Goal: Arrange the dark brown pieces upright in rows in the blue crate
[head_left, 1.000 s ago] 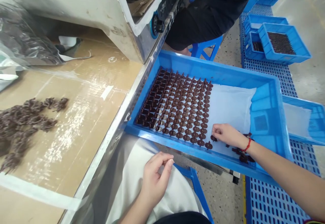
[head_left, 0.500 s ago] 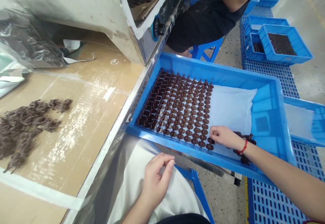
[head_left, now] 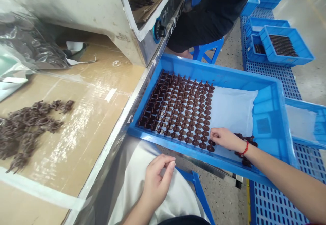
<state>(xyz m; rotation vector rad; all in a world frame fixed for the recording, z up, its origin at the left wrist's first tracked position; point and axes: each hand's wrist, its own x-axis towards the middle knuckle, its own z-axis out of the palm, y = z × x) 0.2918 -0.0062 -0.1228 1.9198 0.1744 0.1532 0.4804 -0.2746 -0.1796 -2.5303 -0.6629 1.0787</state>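
Note:
A blue tray (head_left: 267, 82) lined with white paper holds neat rows of small dark brown parts (head_left: 178, 106) on its left half. My right hand (head_left: 225, 138) rests inside the tray at the near end of the rows, fingers curled and pinched on a small brown part. Loose brown parts (head_left: 246, 143) lie on the paper under my right wrist. My left hand (head_left: 156, 180) hovers over my white-clad lap below the tray, thumb and fingers curled together with nothing visible in them.
A cardboard-covered bench (head_left: 84, 116) at the left carries a pile of brown parts (head_left: 28, 126) and a plastic bag (head_left: 30, 45). A metal machine (head_left: 122, 11) stands behind. Another person in dark clothes (head_left: 214, 11) sits beyond the tray. More blue trays (head_left: 280, 45) sit on the floor.
My right hand slid slightly left and toward the near end of the rows. My left hand stayed put; the view shifted a little.

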